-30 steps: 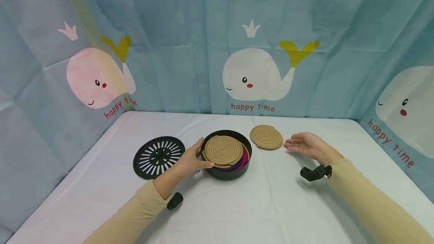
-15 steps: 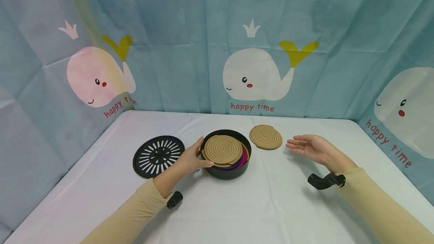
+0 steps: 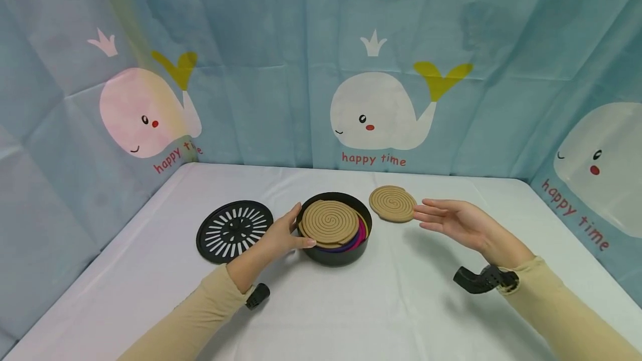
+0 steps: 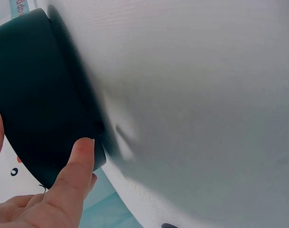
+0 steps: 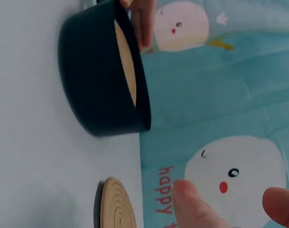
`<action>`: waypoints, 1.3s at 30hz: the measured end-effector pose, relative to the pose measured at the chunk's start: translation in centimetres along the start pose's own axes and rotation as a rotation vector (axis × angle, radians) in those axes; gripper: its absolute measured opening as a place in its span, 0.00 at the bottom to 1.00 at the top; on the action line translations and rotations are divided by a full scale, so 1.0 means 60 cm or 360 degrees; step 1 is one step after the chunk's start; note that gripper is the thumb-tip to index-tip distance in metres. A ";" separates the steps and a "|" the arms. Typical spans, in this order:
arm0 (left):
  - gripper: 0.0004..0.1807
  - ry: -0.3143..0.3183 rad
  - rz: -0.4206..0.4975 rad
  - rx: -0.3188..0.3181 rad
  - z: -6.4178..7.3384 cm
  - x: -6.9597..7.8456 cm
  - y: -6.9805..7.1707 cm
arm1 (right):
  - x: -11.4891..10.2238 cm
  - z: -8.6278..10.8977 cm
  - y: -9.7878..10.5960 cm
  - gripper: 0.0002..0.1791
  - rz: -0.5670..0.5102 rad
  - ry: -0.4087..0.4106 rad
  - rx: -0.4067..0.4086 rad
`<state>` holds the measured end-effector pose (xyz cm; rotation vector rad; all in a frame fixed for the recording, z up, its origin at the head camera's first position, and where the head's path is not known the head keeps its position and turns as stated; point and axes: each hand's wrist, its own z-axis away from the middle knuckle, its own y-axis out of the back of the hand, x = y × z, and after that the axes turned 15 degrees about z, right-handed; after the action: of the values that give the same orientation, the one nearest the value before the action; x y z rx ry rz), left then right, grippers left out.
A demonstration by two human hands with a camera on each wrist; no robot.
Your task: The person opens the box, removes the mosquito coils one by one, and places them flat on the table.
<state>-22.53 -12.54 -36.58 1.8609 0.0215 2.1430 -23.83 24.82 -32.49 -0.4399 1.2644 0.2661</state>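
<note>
A round black tin (image 3: 336, 259) stands on the table, holding a stack of mosquito coils, with a tan coil (image 3: 331, 222) on top and purple and magenta ones showing beneath. My left hand (image 3: 275, 238) grips the tin's left side, thumb at the front of the rim. In the left wrist view a fingertip lies against the tin's dark wall (image 4: 35, 95). Another tan mosquito coil (image 3: 393, 203) lies flat behind and to the right of the tin. My right hand (image 3: 458, 224) hovers right beside that coil, fingers extended and holding nothing; its fingertips overlap the coil's edge in the head view.
To the left of the tin lies a round black slotted lid (image 3: 234, 233), close to my left forearm. A white cloth (image 3: 351, 316) covers the table. Behind it hangs a blue curtain (image 3: 261, 99) printed with whales.
My right hand first drew back a little to the right, then came left again toward the loose coil. My left hand has stayed on the tin.
</note>
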 end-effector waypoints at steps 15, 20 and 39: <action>0.54 -0.0015 0.0033 -0.0012 0.002 0.000 -0.001 | -0.002 -0.026 -0.084 0.29 0.0021 0.0029 -0.0094; 0.54 -0.0010 0.0028 -0.0003 0.002 0.000 -0.001 | -0.001 -0.040 -0.112 0.27 0.0029 0.0018 -0.0133; 0.54 0.0012 0.0048 -0.0005 0.000 -0.001 -0.002 | 0.005 -0.099 -0.167 0.35 -0.0082 -0.0170 -0.0194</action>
<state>-22.51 -12.43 -36.66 1.8630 -0.0086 2.1685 -24.56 13.21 -32.45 -0.5546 1.1347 0.3202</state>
